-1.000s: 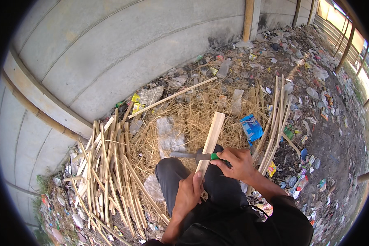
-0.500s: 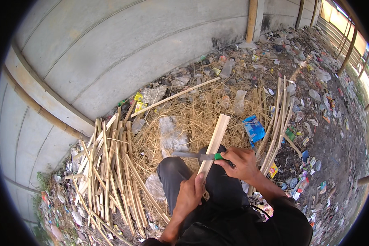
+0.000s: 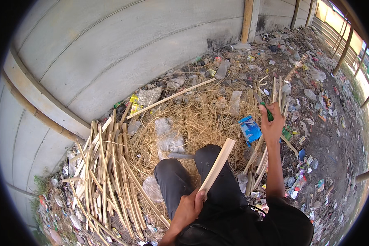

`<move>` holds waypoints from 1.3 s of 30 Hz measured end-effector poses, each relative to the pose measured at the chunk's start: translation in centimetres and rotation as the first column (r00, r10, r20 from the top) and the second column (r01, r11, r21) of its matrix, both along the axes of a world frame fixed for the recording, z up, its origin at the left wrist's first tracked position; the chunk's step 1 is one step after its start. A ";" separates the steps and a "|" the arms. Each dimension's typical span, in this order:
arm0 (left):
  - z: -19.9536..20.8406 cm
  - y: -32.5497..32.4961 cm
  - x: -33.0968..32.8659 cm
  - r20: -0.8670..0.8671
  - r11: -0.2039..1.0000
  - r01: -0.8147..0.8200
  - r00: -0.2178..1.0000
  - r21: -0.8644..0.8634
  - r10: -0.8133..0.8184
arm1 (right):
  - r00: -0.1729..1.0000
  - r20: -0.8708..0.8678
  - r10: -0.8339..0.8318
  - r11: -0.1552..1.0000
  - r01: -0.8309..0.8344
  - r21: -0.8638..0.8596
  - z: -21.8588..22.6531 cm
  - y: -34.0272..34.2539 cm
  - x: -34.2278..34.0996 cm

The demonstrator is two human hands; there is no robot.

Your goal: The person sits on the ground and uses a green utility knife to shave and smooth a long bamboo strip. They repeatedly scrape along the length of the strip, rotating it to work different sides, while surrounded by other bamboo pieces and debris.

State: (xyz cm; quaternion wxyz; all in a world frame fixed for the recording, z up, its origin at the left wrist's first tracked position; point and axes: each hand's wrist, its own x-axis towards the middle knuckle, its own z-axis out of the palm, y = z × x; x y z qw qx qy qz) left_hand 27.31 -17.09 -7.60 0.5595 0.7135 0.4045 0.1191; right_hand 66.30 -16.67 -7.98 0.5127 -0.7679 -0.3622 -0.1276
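Observation:
My left hand (image 3: 187, 208) is closed around the lower end of a flat, pale bamboo strip (image 3: 218, 166). The strip slants up and to the right across my right knee. Out to the right, my right hand (image 3: 272, 125) grips a knife by its green handle (image 3: 269, 112). Its short-looking grey blade (image 3: 257, 97) points up and left, well apart from the strip. A thin, curled pale shaving (image 3: 261, 82) shows just above the knife.
A heap of bamboo strips (image 3: 110, 176) lies to my left, and a smaller bundle (image 3: 261, 166) to my right. Straw-like shavings (image 3: 201, 115) cover the ground ahead, with a blue wrapper (image 3: 250, 130) beside them. A grey panel wall (image 3: 123, 53) runs behind; litter (image 3: 311, 94) is scattered around.
My right hand has swung the knife off the strip, up and to the right. The strip's top has dropped lower and tilted more to the right in my left hand.

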 end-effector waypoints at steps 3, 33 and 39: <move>0.6 0.9 -0.2 -0.050 0.999 -0.032 0.998 -0.017 0.031 | 0.993 0.063 0.102 0.988 -0.108 0.110 -0.5 -0.6 -0.3; -0.6 2.3 2.4 0.057 0.935 -0.135 0.991 0.327 0.123 | 0.729 0.370 0.576 0.801 -0.594 -0.075 -1.6 -0.7 -11.8; 0.1 2.2 2.5 0.038 0.936 -0.124 0.992 0.329 0.118 | 0.751 0.400 0.525 0.823 -0.567 -0.015 -1.6 -0.3 -11.2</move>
